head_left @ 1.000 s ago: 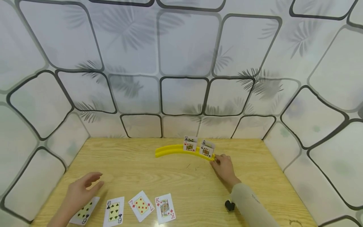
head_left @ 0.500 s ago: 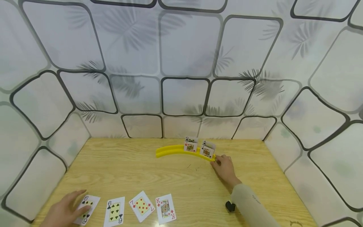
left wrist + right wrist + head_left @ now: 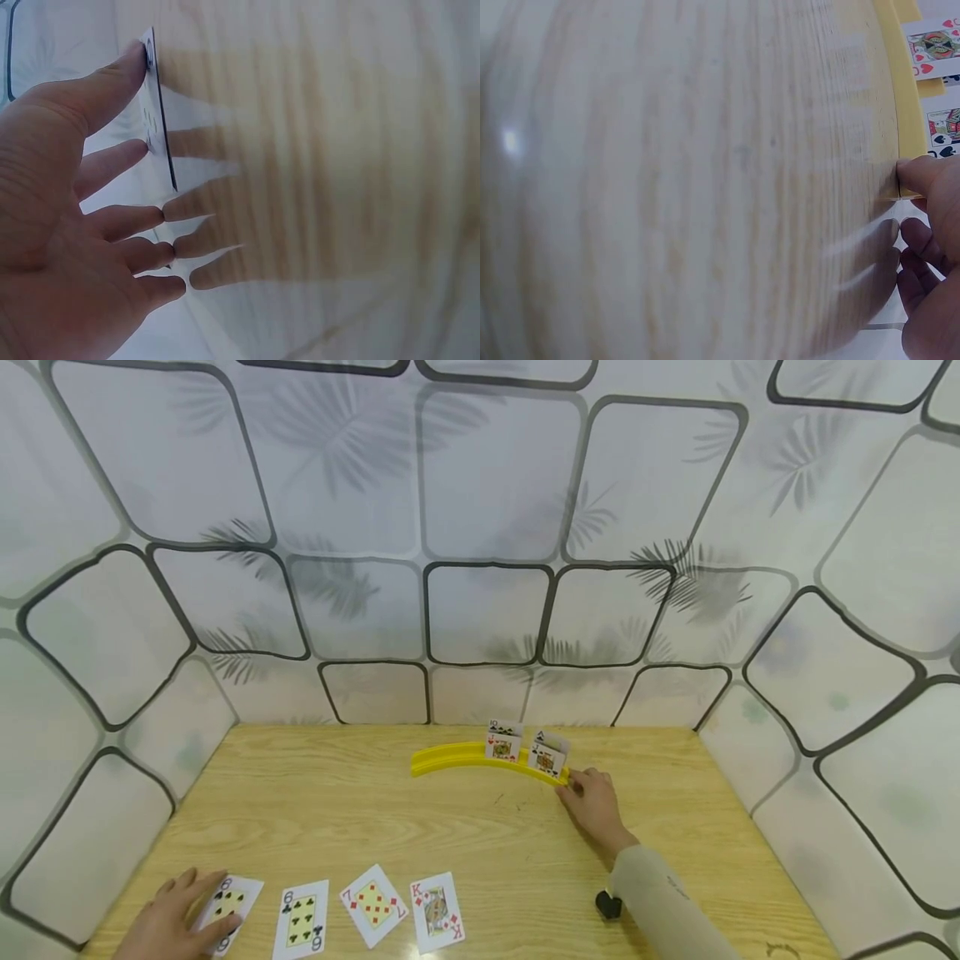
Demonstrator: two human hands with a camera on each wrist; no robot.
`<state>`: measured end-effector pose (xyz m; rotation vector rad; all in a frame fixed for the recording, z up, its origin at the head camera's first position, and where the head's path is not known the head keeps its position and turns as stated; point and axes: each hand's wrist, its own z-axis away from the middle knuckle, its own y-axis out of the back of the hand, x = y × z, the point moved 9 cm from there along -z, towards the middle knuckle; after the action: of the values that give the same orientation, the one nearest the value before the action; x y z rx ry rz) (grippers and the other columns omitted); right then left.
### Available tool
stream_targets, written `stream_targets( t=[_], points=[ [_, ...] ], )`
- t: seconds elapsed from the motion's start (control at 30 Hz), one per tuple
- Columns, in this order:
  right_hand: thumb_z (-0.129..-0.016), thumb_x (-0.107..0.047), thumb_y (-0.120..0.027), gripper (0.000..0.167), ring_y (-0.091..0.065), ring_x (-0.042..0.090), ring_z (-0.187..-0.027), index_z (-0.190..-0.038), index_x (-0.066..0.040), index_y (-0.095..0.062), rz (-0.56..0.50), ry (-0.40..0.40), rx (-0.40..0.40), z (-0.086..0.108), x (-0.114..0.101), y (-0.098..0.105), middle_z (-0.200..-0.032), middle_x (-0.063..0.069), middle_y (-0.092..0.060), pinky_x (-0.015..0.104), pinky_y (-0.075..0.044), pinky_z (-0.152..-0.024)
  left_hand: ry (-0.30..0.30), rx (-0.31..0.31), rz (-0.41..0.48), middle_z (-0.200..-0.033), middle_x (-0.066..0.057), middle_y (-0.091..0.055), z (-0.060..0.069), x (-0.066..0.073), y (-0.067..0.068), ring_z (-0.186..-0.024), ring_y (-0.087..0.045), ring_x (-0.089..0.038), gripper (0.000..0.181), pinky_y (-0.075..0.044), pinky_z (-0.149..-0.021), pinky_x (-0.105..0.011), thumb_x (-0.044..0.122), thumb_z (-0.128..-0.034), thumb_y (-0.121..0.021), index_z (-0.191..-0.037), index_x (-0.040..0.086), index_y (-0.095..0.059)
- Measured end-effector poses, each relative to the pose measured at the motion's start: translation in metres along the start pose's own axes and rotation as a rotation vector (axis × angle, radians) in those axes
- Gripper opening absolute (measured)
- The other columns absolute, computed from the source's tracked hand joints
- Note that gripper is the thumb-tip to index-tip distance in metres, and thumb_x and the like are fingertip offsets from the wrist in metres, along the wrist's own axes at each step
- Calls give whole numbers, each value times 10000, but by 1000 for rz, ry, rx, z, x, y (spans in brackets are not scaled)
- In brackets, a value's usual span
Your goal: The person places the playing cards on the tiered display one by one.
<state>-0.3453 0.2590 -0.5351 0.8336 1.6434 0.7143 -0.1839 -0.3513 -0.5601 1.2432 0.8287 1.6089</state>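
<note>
Pale walls (image 3: 487,610) printed with rounded outlines and leaves enclose a wood-grained table (image 3: 360,814). Close to its left edge, toward the near side, lies the six of spades (image 3: 229,900), face up, with the left hand (image 3: 171,914) over it: that grip is spread, thumb and index finger apart and touching the card, the other fingertips fanned beside it. Toward the far edge, right of the middle, the right hand (image 3: 595,806) pinches the right end of a curved yellow card holder (image 3: 450,757), where a jack of hearts (image 3: 502,748) and a jack of spades (image 3: 547,761) stand before a ten (image 3: 507,727) and an ace (image 3: 552,741). Rightward from the six of spades, the six of clubs (image 3: 302,920), seven of diamonds (image 3: 374,905) and king of diamonds (image 3: 437,910) lie flat. Most likely the step in hand is taking hold of the six of spades while the holder is steadied. A next move would call for closing thumb and finger on the card's edges without bending it, and for a steady right-hand pinch that leaves the standing cards undisturbed.
</note>
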Motion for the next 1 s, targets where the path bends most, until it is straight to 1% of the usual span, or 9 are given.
stream_targets(
  t=[0.23, 0.43, 0.7, 0.93, 0.97, 1.0],
  points=[
    [-970, -220, -771, 490, -481, 254, -895, -1345, 78, -663, -9, -11, -11, -1, 0, 0, -966, 115, -633, 336, -409, -753, 10, -32, -13, -1442, -587, -299, -3, -4, -3, -1280, -261, -843, 861, -373, -925, -884, 616, -971, -662, -1460, -78, -521],
    [-966, -228, -777, 493, -495, 260, -898, -1338, 77, -668, -4, -9, -8, -1, 1, -1, -962, 121, -642, 339, -417, -755, -7, -36, -3, -1441, -601, -266, -5, -6, -5, -1274, -247, -852, 852, -369, -913, -892, 602, -987, -650, -1476, -80, -502],
    [-969, -240, -773, 495, -494, 255, -898, -1342, 68, -668, 0, -14, -9, -2, 2, 0, -960, 116, -639, 335, -417, -759, 8, -46, 49, -1458, -608, -212, -4, -3, -4, -1282, -202, -863, 849, -320, -945, -912, 579, -970, -687, -1481, -69, -489],
    [-971, -232, -770, 483, -487, 249, -878, -1334, 72, -673, 4, -8, -1, -1, 2, 0, -964, 119, -643, 338, -413, -739, 7, -42, 70, -1472, -595, -216, -4, -3, -2, -1285, -206, -853, 834, -335, -946, -904, 558, -967, -705, -1457, -82, -490],
    [-970, -238, -772, 486, -485, 248, -880, -1338, 64, -675, 2, -12, -2, -1, 3, -1, -968, 119, -644, 336, -410, -743, 6, -41, 76, -1474, -593, -219, -4, -3, -2, -1288, -212, -846, 837, -342, -948, -898, 556, -964, -709, -1453, -87, -491],
    [-970, -240, -772, 486, -484, 246, -879, -1339, 61, -676, 2, -13, -2, -1, 3, -1, -969, 119, -644, 337, -411, -742, 4, -34, 79, -1477, -579, -257, -4, -3, -2, -1293, -248, -828, 839, -370, -946, -879, 555, -955, -720, -1443, -91, -497]
  ],
)
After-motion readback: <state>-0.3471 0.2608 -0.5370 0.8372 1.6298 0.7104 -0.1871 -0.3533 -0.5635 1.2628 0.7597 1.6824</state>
